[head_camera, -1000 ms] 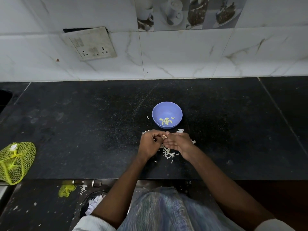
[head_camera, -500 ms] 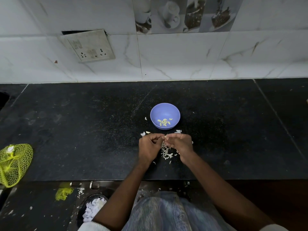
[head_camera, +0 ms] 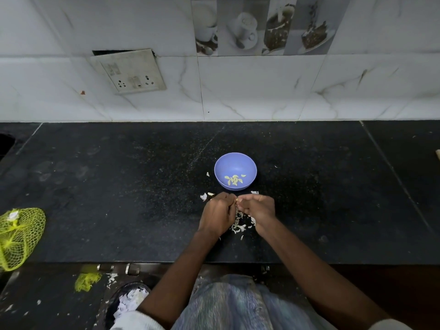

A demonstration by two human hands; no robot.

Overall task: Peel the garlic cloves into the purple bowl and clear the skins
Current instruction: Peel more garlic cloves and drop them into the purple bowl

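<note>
The purple bowl (head_camera: 235, 166) stands on the black counter with several peeled garlic cloves (head_camera: 233, 180) lying in it. Just in front of the bowl, my left hand (head_camera: 218, 214) and my right hand (head_camera: 257, 209) are curled fingertip to fingertip, both pinching one small garlic clove (head_camera: 237, 200) of which only a pale tip shows. White garlic skins (head_camera: 239, 225) lie scattered on the counter beneath and between my hands, and a few more skin pieces (head_camera: 204, 196) sit left of my left hand.
A yellow net bag (head_camera: 17, 236) lies at the counter's left front edge. A bin with white scraps (head_camera: 129, 300) stands on the floor below the counter's front edge. The tiled wall with a socket plate (head_camera: 129, 72) bounds the back.
My hands have stayed in front of the bowl, working the clove between the fingertips. The view has shifted slightly; the bowl and the skins have not moved.
</note>
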